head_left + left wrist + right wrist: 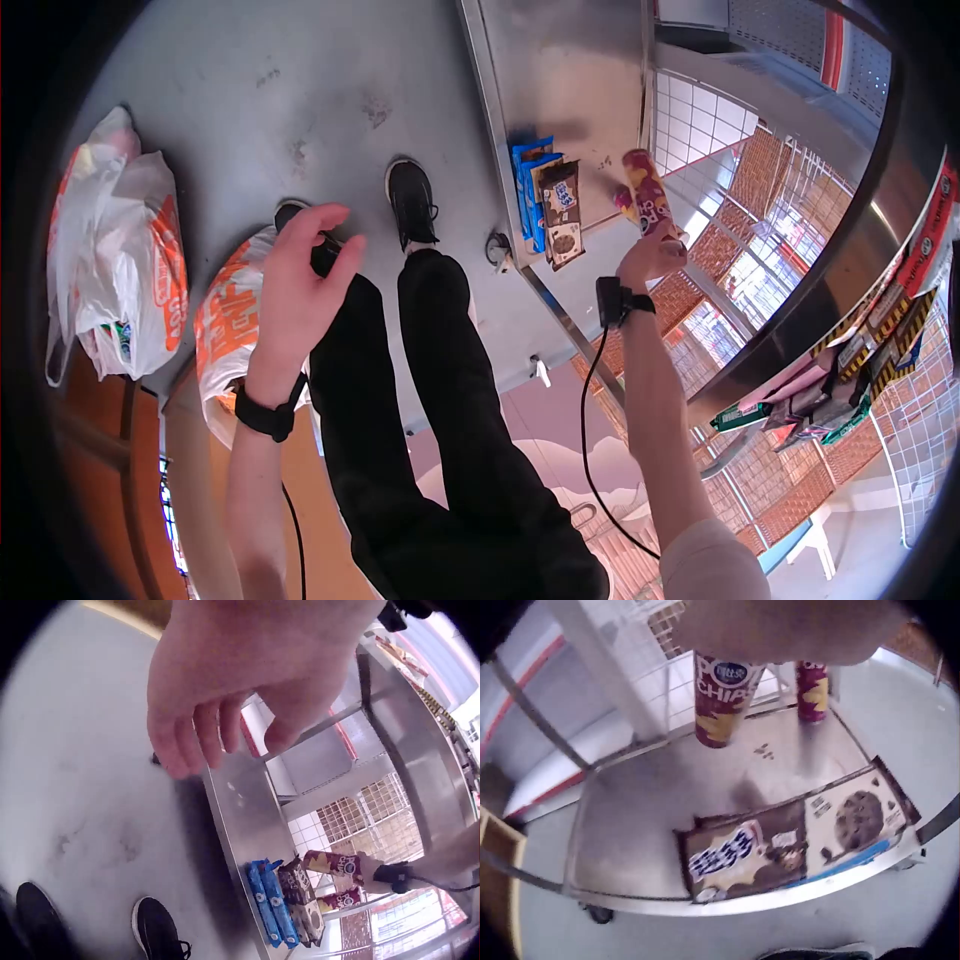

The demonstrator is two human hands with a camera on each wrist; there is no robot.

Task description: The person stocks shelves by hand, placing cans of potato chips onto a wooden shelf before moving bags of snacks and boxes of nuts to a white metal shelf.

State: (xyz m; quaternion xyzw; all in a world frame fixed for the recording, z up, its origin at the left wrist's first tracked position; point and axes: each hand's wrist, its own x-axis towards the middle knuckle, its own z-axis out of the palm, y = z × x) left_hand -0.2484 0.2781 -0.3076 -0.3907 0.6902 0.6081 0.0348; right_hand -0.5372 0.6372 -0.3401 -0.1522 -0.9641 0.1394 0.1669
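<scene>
My right hand (652,262) grips a maroon and yellow potato chip can (718,712) near one end. The can is held over the metal cart's tray (634,832), its lower end tilted slightly in the right wrist view. A second chip can (811,697) of the same look stands on the tray close by. Along the tray's near edge lie brown cookie packs (742,859) and blue packs (527,200). My left hand (308,285) hangs in the air over the floor side, fingers loosely bent, with nothing in it.
Two filled plastic bags, one white and orange (120,250) and one mostly orange (232,305), stand on the left. Packaged goods (830,390) sit on a higher shelf at the right. A metal post (570,320) rises at the cart's corner. My shoes (410,200) are beside the cart.
</scene>
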